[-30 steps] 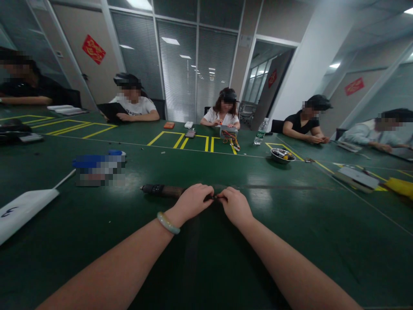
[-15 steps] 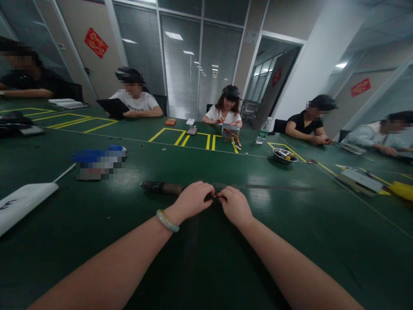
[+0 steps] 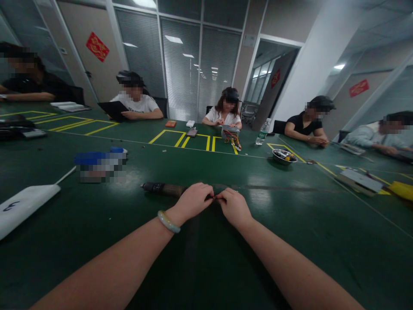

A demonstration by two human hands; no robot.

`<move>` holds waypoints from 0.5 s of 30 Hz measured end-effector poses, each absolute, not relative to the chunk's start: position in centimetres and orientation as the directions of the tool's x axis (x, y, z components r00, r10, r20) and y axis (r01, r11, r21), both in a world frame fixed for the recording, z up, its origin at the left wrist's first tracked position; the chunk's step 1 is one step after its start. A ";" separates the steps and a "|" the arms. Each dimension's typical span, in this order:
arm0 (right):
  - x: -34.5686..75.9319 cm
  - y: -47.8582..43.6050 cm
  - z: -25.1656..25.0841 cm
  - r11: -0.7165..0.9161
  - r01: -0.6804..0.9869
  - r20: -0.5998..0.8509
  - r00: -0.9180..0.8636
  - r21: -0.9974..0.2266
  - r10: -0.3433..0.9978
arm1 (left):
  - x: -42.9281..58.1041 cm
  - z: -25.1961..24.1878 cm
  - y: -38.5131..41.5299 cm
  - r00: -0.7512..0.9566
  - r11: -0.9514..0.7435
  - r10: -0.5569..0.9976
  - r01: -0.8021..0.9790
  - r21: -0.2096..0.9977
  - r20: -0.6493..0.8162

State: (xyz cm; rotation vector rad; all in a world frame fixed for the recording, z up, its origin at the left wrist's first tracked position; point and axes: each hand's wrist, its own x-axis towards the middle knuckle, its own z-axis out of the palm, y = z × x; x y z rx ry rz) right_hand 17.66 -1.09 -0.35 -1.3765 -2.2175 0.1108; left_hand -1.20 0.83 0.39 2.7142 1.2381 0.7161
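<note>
Fingers of the left hand (image 3: 192, 201) and right hand (image 3: 235, 208) pinch a small dark object (image 3: 211, 197), mostly hidden, unidentifiable.

Ceiling lights (image 3: 144, 3) glare on a dim, warped tabletop (image 3: 322, 258).

tiny dark part (image 3: 212, 197), pinched upright

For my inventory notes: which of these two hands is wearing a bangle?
The left hand wears the pale green bangle at its wrist; the right hand has a bare wrist.
</note>
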 end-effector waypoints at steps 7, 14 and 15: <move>17.4 -1.1 -0.4 0.456 0.815 0.390 -0.314 -0.358 0.866 | -1.3 0.4 0.9 0.581 -0.681 0.725 0.687 0.253 0.370; 17.4 -1.1 -0.5 0.453 0.821 0.401 -0.307 -0.348 0.863 | -1.2 0.3 0.7 0.575 -0.680 0.722 0.693 0.239 0.386; 17.4 -1.1 -0.5 0.457 0.819 0.408 -0.306 -0.348 0.860 | -1.2 0.3 0.7 0.572 -0.678 0.723 0.695 0.240 0.386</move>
